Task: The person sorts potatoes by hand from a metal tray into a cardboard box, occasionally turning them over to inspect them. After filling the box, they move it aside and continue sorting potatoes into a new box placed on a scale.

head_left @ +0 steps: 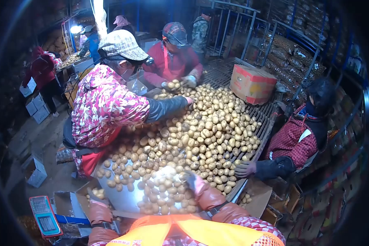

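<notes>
Looking down on a big slatted sorting table (227, 74), and pretty much all of it is buried under a heap of potatoes (201, 135) that runs from the near edge right up to the far end.

Three other people are around it. The person in the floral jacket (104, 106) at the left edge has an arm stretched across the pile. The person in red (174, 61) at the far end has both gloves in the spuds. The person in the checked jacket (295, 139) at the right edge rests a spread gloved hand (245, 169) on the pile.

A cardboard box (252, 84) sits on the far right corner of the table.

My right hand (188, 177) is gloved and down on the potatoes at the near edge. There's a strong glare right there, so honestly I can't tell if the fingers are curled around one or just lying flat.

My left hand (92, 199) is at the near left corner next to a few loose potatoes, but it's just a dark blur, so no idea about its grip either.

A small scale (45, 215) is just off that corner.
</notes>
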Demonstrator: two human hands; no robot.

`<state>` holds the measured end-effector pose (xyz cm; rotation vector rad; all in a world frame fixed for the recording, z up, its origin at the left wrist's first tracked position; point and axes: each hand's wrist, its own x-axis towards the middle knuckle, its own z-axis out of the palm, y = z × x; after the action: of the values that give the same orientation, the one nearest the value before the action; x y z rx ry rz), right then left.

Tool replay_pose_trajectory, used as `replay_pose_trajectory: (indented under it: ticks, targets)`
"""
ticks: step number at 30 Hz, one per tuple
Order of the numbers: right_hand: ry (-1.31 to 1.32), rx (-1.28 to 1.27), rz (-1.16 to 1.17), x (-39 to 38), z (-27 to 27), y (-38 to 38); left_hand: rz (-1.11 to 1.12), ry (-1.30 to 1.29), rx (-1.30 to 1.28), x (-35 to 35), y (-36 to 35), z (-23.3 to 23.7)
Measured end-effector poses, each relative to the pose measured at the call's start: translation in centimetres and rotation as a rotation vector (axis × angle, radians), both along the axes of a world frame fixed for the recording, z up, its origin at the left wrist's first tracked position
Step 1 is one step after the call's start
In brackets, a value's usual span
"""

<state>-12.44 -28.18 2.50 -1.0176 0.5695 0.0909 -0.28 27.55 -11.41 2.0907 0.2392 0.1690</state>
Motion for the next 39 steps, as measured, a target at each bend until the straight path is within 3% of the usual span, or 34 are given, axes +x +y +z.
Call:
replay_pose_trajectory:
  ticks: [1,2,3,4,5,6,7,9,10,11,12,13,14,15,17,18,19,20,21,22,24,25,27,29,33,35,39]
  targets:
    - [-0.056,-0.1,-0.008,-1.5,1.7,-1.1,0.033,-0.145,-0.937,0.9,2.5,-2.9]
    - [-0.089,0.302,-0.114,-0.7,-0.2,-3.8,-0.017,0.128,-1.214,-1.1,1.1,2.6]
    - [-0.002,0.137,-0.267,-1.6,-2.4,-5.8,-0.003,0.431,-1.456,-3.5,-0.7,9.3]
    - [0.077,-0.032,-0.393,-1.7,0.8,-5.6,0.313,0.36,-1.262,-4.7,-5.0,14.5]
    - [-0.147,-0.907,-0.257,-3.4,-2.7,-8.4,0.252,0.355,-1.06,-6.2,-8.1,20.6]
    - [0.169,-0.111,-0.554,-2.7,-1.6,-10.1,0.262,0.281,-1.188,-4.2,-3.3,8.9]
    - [0.018,-0.266,-0.574,-3.0,-1.3,-11.0,0.286,0.279,-1.211,-2.4,-3.6,7.8]
    - [0.306,-1.453,-0.509,-5.1,-6.4,-15.2,0.261,0.302,-1.333,-0.9,-7.6,9.5]
    - [0.298,-1.447,-0.492,-4.8,-6.6,-14.3,0.231,0.324,-1.402,-0.2,-9.8,10.2]
    - [0.535,-1.587,-0.313,-5.0,-5.8,-12.3,0.185,0.371,-1.486,0.3,-12.1,11.2]
    - [0.776,-1.709,-0.122,-5.5,-4.4,-9.7,0.298,0.3,-1.176,1.7,-13.6,8.5]
    - [0.845,-1.638,0.019,-5.1,-0.5,-5.7,0.119,0.183,-0.705,0.9,-16.5,9.9]
    - [0.84,-1.696,0.046,-5.4,-2.1,-5.4,0.253,0.46,-0.89,0.4,-20.4,18.0]
    - [0.834,-1.751,0.081,-5.7,-3.9,-4.8,0.253,0.561,-1.02,2.1,-21.7,15.8]
    - [0.697,-1.832,0.124,-6.5,-2.0,-3.2,-0.233,0.312,-0.219,-0.2,-25.4,20.7]
    - [0.582,-1.848,0.192,-6.9,-2.3,-3.4,-0.203,0.629,-0.169,0.4,-28.4,26.2]
    - [0.468,-1.858,0.262,-7.3,-2.6,-3.7,-0.383,0.309,0.053,0.5,-28.8,23.3]
    - [0.437,-1.845,0.263,-7.4,-2.6,-3.9,-0.508,0.132,0.173,1.4,-29.9,23.4]
    - [0.469,-1.802,0.319,-7.4,-3.3,-4.6,-0.538,0.286,0.123,3.5,-31.3,22.6]
    - [0.635,-1.785,0.571,-6.9,-3.6,-5.7,-0.463,0.235,0.081,7.3,-32.4,15.1]
    - [0.717,-1.226,0.594,-6.8,-12.3,-10.9,-0.996,0.61,0.196,10.6,-33.7,25.6]
    - [0.696,-1.825,0.513,-7.0,-3.7,-5.1,-1.05,0.693,0.181,9.5,-35.8,21.7]
    - [0.403,-1.954,0.235,-7.9,-6.0,-5.1,-0.596,0.088,0.557,7.6,-40.1,15.0]
    - [0.361,-1.972,0.239,-7.4,-4.7,-5.3,-0.929,0.124,0.896,3.5,-42.5,17.5]
    - [0.334,-1.974,0.163,-7.0,-5.1,-5.4,-1.303,0.0,0.788,-2.6,-43.8,16.2]
    - [0.326,-1.991,0.137,-6.8,-5.9,-6.0,-1.417,0.006,0.574,-5.0,-43.4,14.5]
    - [0.235,-1.983,0.078,-7.1,-5.9,-6.8,-1.537,0.076,0.44,-3.8,-41.1,14.0]
